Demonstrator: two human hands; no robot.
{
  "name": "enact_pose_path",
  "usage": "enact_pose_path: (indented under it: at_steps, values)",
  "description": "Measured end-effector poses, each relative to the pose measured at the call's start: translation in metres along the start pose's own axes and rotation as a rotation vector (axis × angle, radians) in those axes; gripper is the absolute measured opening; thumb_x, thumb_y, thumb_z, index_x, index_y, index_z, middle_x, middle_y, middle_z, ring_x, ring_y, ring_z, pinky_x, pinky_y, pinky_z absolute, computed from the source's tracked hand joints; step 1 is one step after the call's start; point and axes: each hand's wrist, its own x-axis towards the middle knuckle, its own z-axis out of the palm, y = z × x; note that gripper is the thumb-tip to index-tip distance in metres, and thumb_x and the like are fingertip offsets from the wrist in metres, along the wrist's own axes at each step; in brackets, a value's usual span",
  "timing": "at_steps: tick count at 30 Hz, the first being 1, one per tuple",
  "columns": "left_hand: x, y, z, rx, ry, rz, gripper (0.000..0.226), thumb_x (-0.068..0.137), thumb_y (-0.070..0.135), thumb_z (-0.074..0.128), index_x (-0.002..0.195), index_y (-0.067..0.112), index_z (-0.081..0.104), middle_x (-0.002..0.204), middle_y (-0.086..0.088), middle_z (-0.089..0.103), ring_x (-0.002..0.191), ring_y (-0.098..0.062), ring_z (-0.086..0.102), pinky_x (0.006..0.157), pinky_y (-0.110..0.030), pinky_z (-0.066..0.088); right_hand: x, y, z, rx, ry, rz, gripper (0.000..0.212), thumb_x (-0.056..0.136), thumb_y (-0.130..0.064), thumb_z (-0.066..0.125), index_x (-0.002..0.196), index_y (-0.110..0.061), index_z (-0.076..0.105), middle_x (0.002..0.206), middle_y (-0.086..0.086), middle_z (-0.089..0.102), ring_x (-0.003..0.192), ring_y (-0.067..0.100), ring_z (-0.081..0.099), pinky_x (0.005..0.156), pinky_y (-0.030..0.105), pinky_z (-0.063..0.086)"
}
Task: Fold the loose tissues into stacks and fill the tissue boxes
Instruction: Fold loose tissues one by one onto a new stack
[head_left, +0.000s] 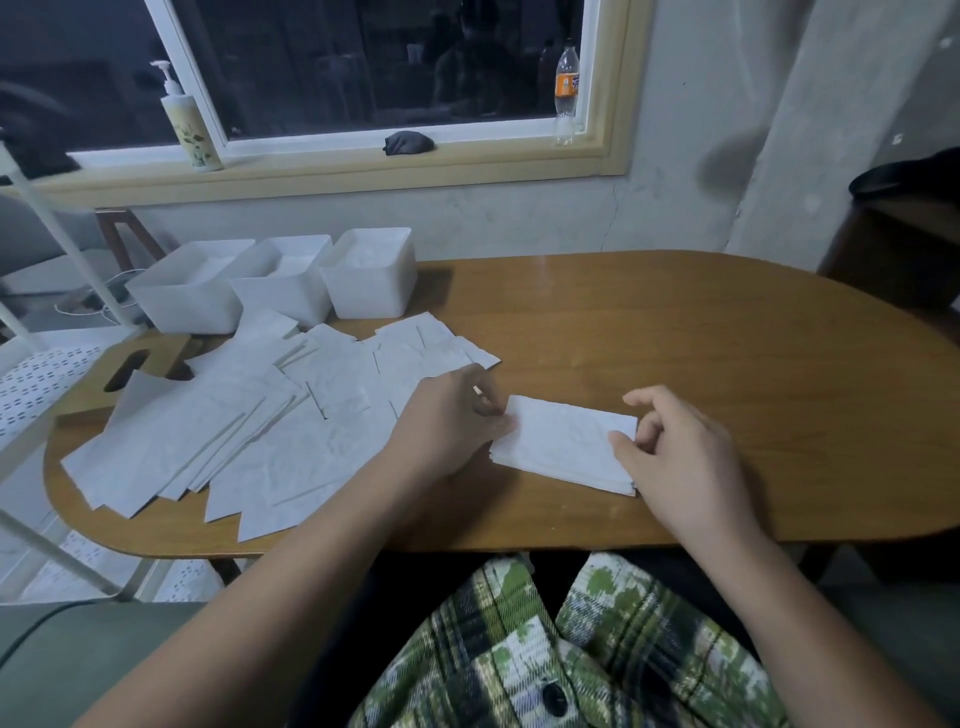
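I see both forearms reaching in over the near edge of the table (727, 338), the hands apart, one at each end of the folded stack (561, 441). The left hand (457, 415) curls at its left edge, thumb against the paper. The right hand (680, 457) pinches the right edge, thumb on top. The stack lies flat, white and squared, near the table's front. Just left of it sprawl the loose tissues (234, 441), with three white boxes (369, 280) behind them.
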Motion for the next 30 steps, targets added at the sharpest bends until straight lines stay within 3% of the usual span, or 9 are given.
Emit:
enact_pose_path:
  at_steps: [3,11,15,20,24,30]
  values:
    - [-0.009,-0.01,-0.009,-0.002,0.08,0.022,0.02,0.084,0.04,0.085,0.092,0.035,0.067,0.076,0.015,0.07,0.077,-0.001,0.064,0.064,-0.024,0.049,-0.006,-0.003,0.006,-0.081,0.059,-0.157,0.027,0.09,-0.02,0.08,0.113,-0.027,0.068,0.09,-0.015,0.053,0.087,0.014,0.055,0.089,0.043,0.045]
    - [-0.057,-0.049,-0.04,0.124,0.156,0.066,0.025,0.085,0.046,0.085,0.098,0.037,0.065,0.086,0.021,0.066,0.081,0.001,0.06,0.065,-0.023,0.046,-0.029,-0.026,0.027,0.004,-0.052,-0.404,0.016,0.096,-0.02,0.075,0.112,-0.023,0.071,0.103,-0.016,0.058,0.102,0.011,0.055,0.093,0.038,0.042]
    - [-0.083,-0.062,-0.041,0.186,0.179,0.043,0.024,0.087,0.051,0.081,0.102,0.037,0.067,0.093,0.021,0.063,0.093,-0.008,0.055,0.072,-0.031,0.048,-0.038,-0.032,0.031,0.004,-0.128,-0.496,0.012,0.098,-0.023,0.073,0.11,-0.025,0.072,0.104,-0.017,0.059,0.103,0.011,0.055,0.093,0.034,0.042]
    - [-0.095,-0.073,-0.028,0.27,0.262,0.07,0.016,0.092,0.047,0.078,0.096,0.031,0.076,0.1,0.014,0.061,0.098,-0.017,0.05,0.076,-0.035,0.044,-0.04,-0.033,0.032,-0.037,-0.14,-0.519,0.01,0.098,-0.023,0.073,0.106,-0.028,0.071,0.103,-0.019,0.058,0.102,0.011,0.055,0.089,0.033,0.043]
    - [-0.096,-0.073,-0.021,0.383,0.303,0.145,0.022,0.094,0.049,0.07,0.093,0.028,0.079,0.107,0.01,0.064,0.099,-0.022,0.052,0.077,-0.04,0.046,-0.041,-0.031,0.031,-0.042,-0.121,-0.502,0.01,0.097,-0.022,0.075,0.103,-0.028,0.071,0.1,-0.019,0.059,0.1,0.011,0.055,0.088,0.031,0.042]
    - [-0.111,-0.061,-0.013,0.409,0.256,0.261,0.018,0.093,0.046,0.065,0.101,0.032,0.074,0.113,0.022,0.074,0.109,-0.02,0.06,0.082,-0.042,0.044,-0.041,-0.031,0.031,-0.016,-0.107,-0.486,0.01,0.096,-0.02,0.076,0.101,-0.027,0.072,0.099,-0.019,0.06,0.099,0.01,0.055,0.09,0.027,0.039]
